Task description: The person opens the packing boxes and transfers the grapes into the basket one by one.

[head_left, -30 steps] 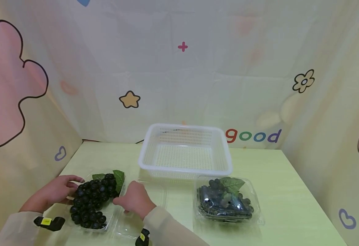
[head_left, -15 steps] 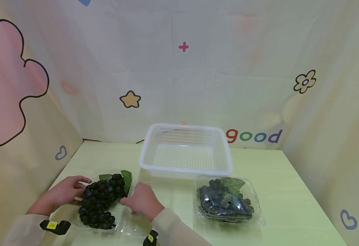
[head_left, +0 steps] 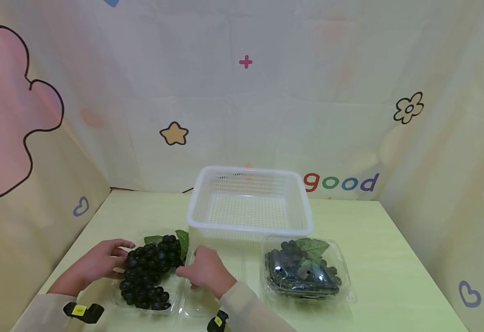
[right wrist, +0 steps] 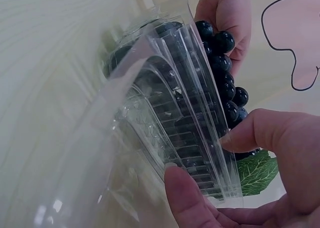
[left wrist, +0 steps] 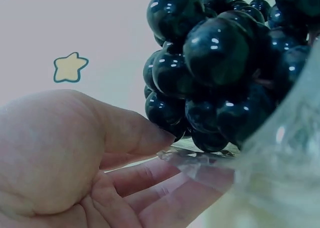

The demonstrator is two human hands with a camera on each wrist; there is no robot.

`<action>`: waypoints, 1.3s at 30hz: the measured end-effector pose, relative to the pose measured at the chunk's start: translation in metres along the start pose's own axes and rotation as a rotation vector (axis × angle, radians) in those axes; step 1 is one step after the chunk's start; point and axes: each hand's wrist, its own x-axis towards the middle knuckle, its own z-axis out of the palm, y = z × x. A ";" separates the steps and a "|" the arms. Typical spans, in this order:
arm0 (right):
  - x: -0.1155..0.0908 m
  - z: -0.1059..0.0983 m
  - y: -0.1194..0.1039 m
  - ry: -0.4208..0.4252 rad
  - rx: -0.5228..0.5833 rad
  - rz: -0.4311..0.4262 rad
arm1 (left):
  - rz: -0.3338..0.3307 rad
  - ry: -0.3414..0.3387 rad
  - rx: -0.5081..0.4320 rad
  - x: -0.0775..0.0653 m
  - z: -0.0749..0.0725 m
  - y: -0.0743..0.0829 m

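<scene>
A bunch of dark grapes (head_left: pixel 148 265) with green leaves (head_left: pixel 182 243) lies in an open clear plastic clamshell box (head_left: pixel 175 297) at the front left. My left hand (head_left: pixel 104 263) grips the box's left rim; in the left wrist view the thumb lies above the rim (left wrist: pixel 200 163) and the fingers run below it, beside the grapes. On the opposite side, my right hand (head_left: pixel 209 271) pinches the box's edge between thumb and fingers, as the right wrist view shows along the ribbed wall (right wrist: pixel 175 113). The clear lid (head_left: pixel 204 306) is folded out to the right, partly behind this hand.
A white perforated plastic basket (head_left: pixel 250 228) stands at the back middle of the pale table (head_left: pixel 383 267). Right of centre sits a closed clear clamshell box (head_left: pixel 304 276) with dark grapes and a leaf inside. Printed curtains (head_left: pixel 267 115) hang behind and at both sides.
Both hands have moved to the right, carrying the open box and its grapes along with them. The basket and the closed box have stayed in place.
</scene>
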 end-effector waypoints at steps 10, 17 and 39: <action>-0.003 -0.010 0.009 0.002 -0.018 0.011 | 0.019 -0.008 -0.003 0.003 0.013 0.004; -0.003 -0.013 0.013 0.007 -0.027 0.007 | 0.006 0.018 0.010 0.004 0.018 0.008; -0.011 -0.028 -0.005 -0.025 0.197 -0.064 | -0.063 0.031 0.029 0.005 0.018 0.014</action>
